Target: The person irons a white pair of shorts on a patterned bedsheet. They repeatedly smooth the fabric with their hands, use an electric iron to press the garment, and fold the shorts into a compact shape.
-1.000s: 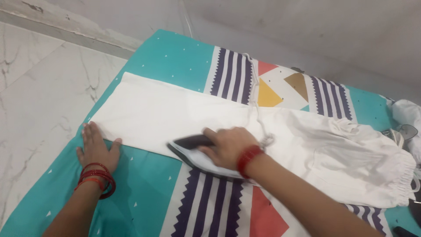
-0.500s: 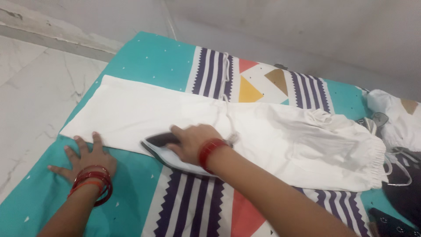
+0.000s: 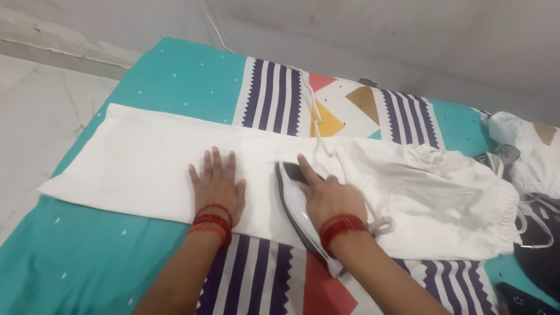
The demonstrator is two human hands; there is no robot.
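Note:
White trousers [image 3: 134, 166] lie flat across a teal patterned sheet [image 3: 87, 262], their gathered waistband at the right. My left hand [image 3: 217, 184] presses flat on the white cloth, fingers spread, red bangles at the wrist. Just to its right, my right hand [image 3: 328, 195] grips the dark handle of a white clothes iron [image 3: 294, 201], whose nose points away from me over the trousers. The iron's white cord [image 3: 326, 146] runs from the iron up across the sheet toward the wall.
The sheet carries purple stripes and coloured triangles [image 3: 344, 114]. A marble floor [image 3: 29, 111] lies to the left, a grey wall [image 3: 379, 41] behind. More white and dark clothing [image 3: 531, 169] is piled at the right edge.
My left hand moved from the trouser hem on the sheet onto the cloth near the middle. The iron turned nose-away and slid right. The view shifted.

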